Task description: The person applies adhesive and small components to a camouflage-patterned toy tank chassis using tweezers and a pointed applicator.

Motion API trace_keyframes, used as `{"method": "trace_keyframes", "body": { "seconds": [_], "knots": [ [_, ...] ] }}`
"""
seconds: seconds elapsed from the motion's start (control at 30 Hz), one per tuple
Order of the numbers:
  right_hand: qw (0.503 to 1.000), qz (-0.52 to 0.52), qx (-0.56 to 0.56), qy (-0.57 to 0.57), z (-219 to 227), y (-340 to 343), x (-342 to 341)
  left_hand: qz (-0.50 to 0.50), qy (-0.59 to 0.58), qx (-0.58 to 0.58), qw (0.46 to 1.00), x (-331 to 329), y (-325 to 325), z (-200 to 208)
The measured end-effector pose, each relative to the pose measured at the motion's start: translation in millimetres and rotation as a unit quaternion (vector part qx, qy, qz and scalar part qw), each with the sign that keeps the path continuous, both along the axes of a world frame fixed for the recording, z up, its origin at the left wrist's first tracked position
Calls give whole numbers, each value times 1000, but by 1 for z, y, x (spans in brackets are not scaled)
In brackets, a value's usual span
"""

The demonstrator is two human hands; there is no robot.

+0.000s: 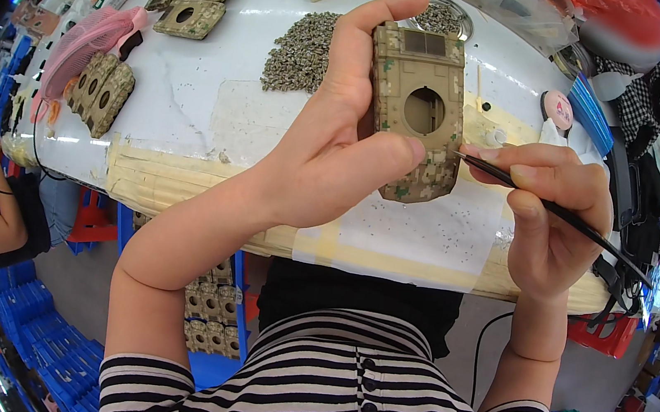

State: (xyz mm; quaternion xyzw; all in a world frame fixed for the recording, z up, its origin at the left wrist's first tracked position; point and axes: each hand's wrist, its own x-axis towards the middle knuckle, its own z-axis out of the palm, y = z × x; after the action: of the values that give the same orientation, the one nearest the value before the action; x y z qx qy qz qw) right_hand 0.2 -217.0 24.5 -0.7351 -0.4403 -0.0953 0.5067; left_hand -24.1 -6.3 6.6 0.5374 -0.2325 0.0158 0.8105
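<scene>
A camouflage-painted toy tank hull, probably light, stiff plastic best held by its edges, is being gripped above the white table by the left hand; the right hand is pinching black tweezers against its side.

Left hand covers the camouflage shell's left edge. Thin black tool's tip too small to make out. Grey heap at 11 o'clock: single pieces unresolvable. Tabletop's far edge cut off at 12 (red clutter there blurred).
</scene>
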Motion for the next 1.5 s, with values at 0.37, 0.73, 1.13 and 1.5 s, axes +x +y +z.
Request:
{"method": "trace_keyframes", "body": {
  "seconds": [0.37, 0.73, 1.13, 1.5],
  "knots": [
    [941, -45, -42, -332, 5, 8, -6, 39, 89, 44, 994, 2, -4, 11],
    [940, -73, -68, -325, 8, 5, -10, -60, 124, 85, 987, 1, 2, 9],
    [987, -52, 20, -148, 1, 2, -5, -112, 171, 82, 975, 0, 4, 12],
    [989, -48, 30, -134, -6, 4, 1, -88, 163, 93, 978, 1, 2, 9]
  ]
}}
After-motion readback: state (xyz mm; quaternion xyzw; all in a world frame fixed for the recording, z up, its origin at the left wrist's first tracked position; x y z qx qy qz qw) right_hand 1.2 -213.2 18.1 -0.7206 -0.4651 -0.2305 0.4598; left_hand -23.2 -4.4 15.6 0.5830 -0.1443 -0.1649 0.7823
